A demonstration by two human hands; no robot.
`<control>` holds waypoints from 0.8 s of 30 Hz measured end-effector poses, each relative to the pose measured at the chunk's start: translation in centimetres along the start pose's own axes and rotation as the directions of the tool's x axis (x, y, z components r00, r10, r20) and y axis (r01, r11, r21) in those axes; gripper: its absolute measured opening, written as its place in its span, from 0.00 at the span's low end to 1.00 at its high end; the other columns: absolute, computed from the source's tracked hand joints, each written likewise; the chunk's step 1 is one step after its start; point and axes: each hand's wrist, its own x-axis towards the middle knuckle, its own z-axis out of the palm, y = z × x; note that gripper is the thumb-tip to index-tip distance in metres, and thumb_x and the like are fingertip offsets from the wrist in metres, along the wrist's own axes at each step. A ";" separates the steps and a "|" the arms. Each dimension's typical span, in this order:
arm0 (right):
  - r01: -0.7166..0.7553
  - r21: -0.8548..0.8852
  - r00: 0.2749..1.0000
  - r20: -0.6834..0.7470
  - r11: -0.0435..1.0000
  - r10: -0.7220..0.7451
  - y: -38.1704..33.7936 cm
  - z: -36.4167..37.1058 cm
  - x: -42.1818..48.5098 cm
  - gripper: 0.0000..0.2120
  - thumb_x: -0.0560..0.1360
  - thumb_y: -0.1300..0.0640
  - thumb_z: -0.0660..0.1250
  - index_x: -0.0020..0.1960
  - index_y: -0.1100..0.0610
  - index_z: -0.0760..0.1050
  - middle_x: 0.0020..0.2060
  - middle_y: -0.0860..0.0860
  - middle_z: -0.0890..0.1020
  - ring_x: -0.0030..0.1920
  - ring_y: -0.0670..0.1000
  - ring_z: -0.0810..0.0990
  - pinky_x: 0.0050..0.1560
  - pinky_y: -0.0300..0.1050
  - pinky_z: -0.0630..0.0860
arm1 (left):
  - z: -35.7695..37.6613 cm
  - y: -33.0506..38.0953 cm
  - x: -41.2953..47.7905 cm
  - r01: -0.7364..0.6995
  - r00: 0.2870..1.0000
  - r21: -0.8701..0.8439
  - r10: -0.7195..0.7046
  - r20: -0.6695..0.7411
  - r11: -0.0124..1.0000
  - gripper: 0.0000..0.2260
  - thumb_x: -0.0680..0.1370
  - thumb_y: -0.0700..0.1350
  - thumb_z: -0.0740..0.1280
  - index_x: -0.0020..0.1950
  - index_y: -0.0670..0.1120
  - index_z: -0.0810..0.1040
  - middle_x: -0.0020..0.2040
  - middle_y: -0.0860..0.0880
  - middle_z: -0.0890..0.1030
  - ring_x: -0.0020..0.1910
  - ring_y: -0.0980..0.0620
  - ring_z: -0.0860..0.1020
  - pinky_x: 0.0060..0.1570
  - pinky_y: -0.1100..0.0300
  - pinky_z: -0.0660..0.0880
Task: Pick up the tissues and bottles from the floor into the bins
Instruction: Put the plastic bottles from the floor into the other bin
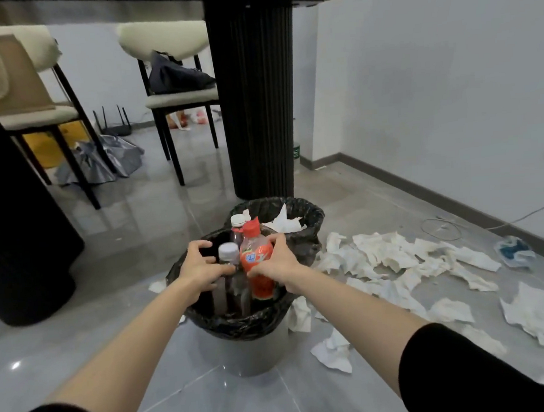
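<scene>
Right hand (277,262): grips red bottle (256,254) in bin (239,322)
Left hand (201,266): curled beside grey-capped bottle (229,253), grip unclear
Tissues (391,252): floor, right of both hands

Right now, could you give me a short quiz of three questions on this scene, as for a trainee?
1. True or false: the right hand holds a tissue.
2. Which bin holds tissues? A) the near bin B) the far bin
3. Fill in: loose tissues lie on the floor to the person's ____.
Key: 1 false, it grips the red-capped bottle; 2 B; 3 right.
</scene>
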 end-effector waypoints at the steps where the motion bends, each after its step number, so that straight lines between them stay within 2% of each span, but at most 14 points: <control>1: 0.013 -0.033 1.000 0.009 0.999 -0.013 0.2 0.2 0.0 0.33 0.65 0.62 0.76 0.62 0.53 0.60 0.55 0.53 0.74 0.55 0.53 0.74 0.55 0.44 0.72 | 0.1 0.0 0.2 0.008 1.000 0.004 -0.008 0.006 1.000 0.29 0.70 0.36 0.74 0.66 0.48 0.66 0.62 0.42 0.73 0.56 0.46 0.74 0.49 0.49 0.77; 3: 0.051 -0.088 0.999 0.009 0.995 -0.051 0.6 0.5 0.0 0.33 0.67 0.61 0.75 0.64 0.54 0.61 0.58 0.55 0.73 0.56 0.53 0.73 0.54 0.42 0.70 | 0.2 -0.2 0.4 0.010 1.000 0.039 -0.010 0.009 0.999 0.24 0.73 0.36 0.71 0.66 0.45 0.68 0.60 0.43 0.75 0.55 0.47 0.74 0.49 0.50 0.76; 6: 0.114 -0.189 0.992 -0.039 0.975 -0.123 0.4 0.3 -0.1 0.31 0.69 0.61 0.73 0.67 0.56 0.61 0.63 0.57 0.71 0.62 0.55 0.72 0.59 0.43 0.69 | 0.6 -0.1 0.4 -0.020 1.000 0.084 0.022 -0.017 0.996 0.19 0.75 0.36 0.68 0.64 0.45 0.70 0.56 0.45 0.75 0.52 0.48 0.74 0.49 0.50 0.75; 8: 0.164 -0.244 0.982 -0.050 0.956 -0.181 0.1 -0.3 -0.2 0.28 0.70 0.62 0.71 0.67 0.58 0.63 0.64 0.57 0.70 0.63 0.55 0.70 0.60 0.41 0.67 | 0.9 0.2 0.4 -0.073 0.996 0.117 0.077 -0.034 0.991 0.18 0.75 0.36 0.67 0.64 0.44 0.71 0.53 0.46 0.75 0.48 0.49 0.74 0.46 0.54 0.75; 10: 0.195 -0.268 0.973 -0.068 0.944 -0.220 -0.3 -1.2 -0.6 0.25 0.72 0.63 0.68 0.66 0.58 0.65 0.63 0.56 0.70 0.63 0.54 0.70 0.59 0.40 0.67 | 1.2 0.8 0.0 -0.136 0.988 0.146 0.145 -0.053 0.980 0.17 0.76 0.36 0.67 0.63 0.43 0.71 0.53 0.45 0.77 0.44 0.51 0.75 0.43 0.57 0.74; 12: 0.200 -0.263 0.967 -0.105 0.944 -0.234 -0.4 -2.3 -1.0 0.22 0.72 0.63 0.66 0.65 0.58 0.67 0.63 0.55 0.71 0.63 0.53 0.71 0.58 0.41 0.68 | 1.6 1.4 -0.3 -0.187 0.978 0.164 0.200 -0.064 0.969 0.16 0.76 0.36 0.66 0.63 0.43 0.72 0.56 0.44 0.78 0.45 0.51 0.75 0.47 0.56 0.73; 17: 0.135 -0.218 0.963 -0.201 0.967 -0.180 0.6 -5.7 -2.1 0.20 0.73 0.62 0.64 0.64 0.57 0.69 0.62 0.54 0.73 0.63 0.53 0.72 0.63 0.47 0.71 | 3.5 3.2 -1.8 -0.302 0.952 0.205 0.307 0.008 0.931 0.15 0.76 0.36 0.65 0.62 0.45 0.73 0.57 0.46 0.79 0.52 0.50 0.76 0.49 0.60 0.71; 21: 0.053 -0.118 0.956 -0.282 0.992 -0.085 2.0 -8.7 -3.5 0.17 0.74 0.63 0.65 0.62 0.60 0.70 0.56 0.52 0.76 0.57 0.52 0.74 0.56 0.43 0.72 | 6.6 4.2 -4.0 -0.400 0.916 0.284 0.377 0.135 0.871 0.15 0.77 0.38 0.65 0.63 0.45 0.73 0.57 0.49 0.79 0.53 0.53 0.75 0.51 0.61 0.71; 24: 0.010 -0.110 0.960 -0.276 0.994 -0.040 2.6 -9.8 -4.3 0.17 0.75 0.61 0.66 0.63 0.60 0.70 0.54 0.53 0.75 0.54 0.52 0.74 0.54 0.45 0.72 | 8.4 4.1 -4.9 -0.467 0.884 0.389 0.401 0.241 0.794 0.16 0.76 0.41 0.65 0.65 0.45 0.72 0.60 0.46 0.77 0.57 0.49 0.76 0.58 0.57 0.72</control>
